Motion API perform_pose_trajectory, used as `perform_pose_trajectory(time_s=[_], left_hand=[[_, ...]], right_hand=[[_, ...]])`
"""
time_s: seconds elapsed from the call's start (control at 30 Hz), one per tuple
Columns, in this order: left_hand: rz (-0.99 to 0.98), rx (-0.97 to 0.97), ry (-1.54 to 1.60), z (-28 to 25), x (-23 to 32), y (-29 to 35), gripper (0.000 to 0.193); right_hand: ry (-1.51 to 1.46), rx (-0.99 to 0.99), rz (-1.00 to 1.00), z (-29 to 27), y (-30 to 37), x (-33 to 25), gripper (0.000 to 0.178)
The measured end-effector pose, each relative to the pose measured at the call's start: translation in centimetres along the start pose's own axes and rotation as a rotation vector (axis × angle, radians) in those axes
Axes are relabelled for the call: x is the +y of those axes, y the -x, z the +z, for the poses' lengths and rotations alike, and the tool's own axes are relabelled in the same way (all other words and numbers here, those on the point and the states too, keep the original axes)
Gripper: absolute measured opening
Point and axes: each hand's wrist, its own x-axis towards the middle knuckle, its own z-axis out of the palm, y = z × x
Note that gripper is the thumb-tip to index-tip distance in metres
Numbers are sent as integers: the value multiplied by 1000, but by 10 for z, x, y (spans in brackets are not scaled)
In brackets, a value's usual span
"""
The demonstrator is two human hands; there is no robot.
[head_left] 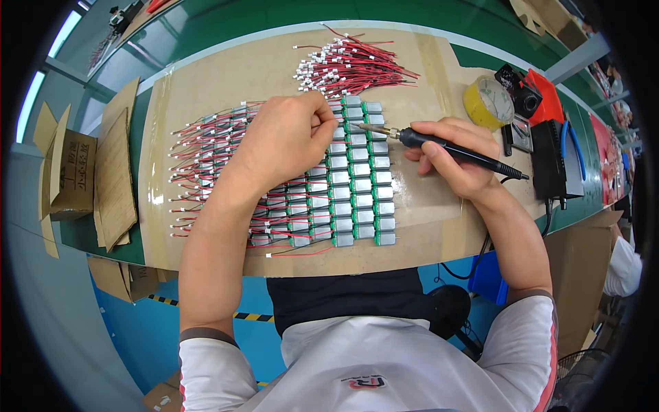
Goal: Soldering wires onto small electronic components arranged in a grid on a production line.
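My right hand (456,154) grips the black handle of a soldering iron (484,163). Its metal tip points left and reaches the upper part of a block of small silver motors (362,185) with green ends, lined up in columns. Close to that tip, my left hand (292,134) is closed in a pinch over the motors; whatever its fingertips hold is hidden. Red and black wires with white connectors (199,175) run out leftward from many motors, partly under my left forearm. Beyond both hands lies a loose pile of red and black connector wires (364,65).
Cardboard (429,233) covers the green bench. At right sit a yellow tape roll (489,103), a red tray (546,99) and a black box-shaped unit (549,161) with a cable. An open carton (72,168) stands left. Another person's sleeve (623,268) shows far right.
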Motion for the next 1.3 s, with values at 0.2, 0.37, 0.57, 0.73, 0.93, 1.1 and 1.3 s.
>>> perform_pose_trajectory(time_s=[0.2, 0.37, 0.57, 0.73, 0.93, 1.1, 1.3], left_hand=[[16, -13, -7, -1, -2, 2, 17], [45, -123, 23, -8, 4, 5, 24], [169, -153, 23, -9, -5, 4, 15], [161, -146, 29, -7, -5, 4, 13], [88, -97, 12, -6, -4, 4, 14], [115, -57, -6, -3, -6, 4, 15], [131, -47, -26, -3, -6, 4, 14]], right_hand=[[-6, -4, -14, 0, -1, 0, 26], [-7, -5, 7, -3, 1, -1, 26], [31, -101, 14, -7, -1, -6, 29], [31, -97, 9, -8, 0, -5, 29], [23, -102, 12, -7, -1, -5, 30], [30, -113, -3, -7, -1, -4, 29], [27, -113, 3, -6, -2, -5, 29]])
